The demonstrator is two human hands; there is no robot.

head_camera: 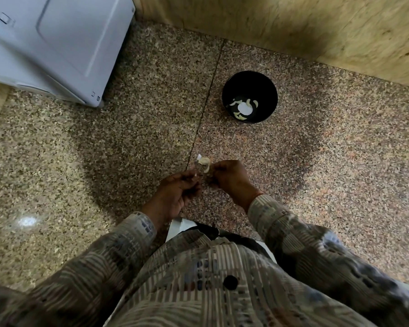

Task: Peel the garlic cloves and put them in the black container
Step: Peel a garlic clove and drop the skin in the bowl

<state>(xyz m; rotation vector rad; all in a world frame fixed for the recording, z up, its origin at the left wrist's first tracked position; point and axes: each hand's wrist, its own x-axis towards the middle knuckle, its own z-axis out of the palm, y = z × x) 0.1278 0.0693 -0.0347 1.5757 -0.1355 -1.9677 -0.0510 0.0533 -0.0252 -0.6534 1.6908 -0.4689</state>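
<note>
A black container (267, 90) stands on the speckled granite counter, beyond my hands and to the right. Several peeled garlic cloves (240, 107) lie on its bottom. My right hand (230, 179) pinches a pale garlic clove (204, 162) at its fingertips, with a strip of skin hanging from it. My left hand (175, 193) is curled close beside it, fingertips almost touching the right hand; what it holds is hidden. Both hands hover just above the counter, well short of the container.
A white appliance (54, 43) fills the far left corner. A tan stone wall (293, 24) runs along the back. A dark seam (206, 102) crosses the granite counter between appliance and container. The counter's front edge (182, 224) lies under my wrists.
</note>
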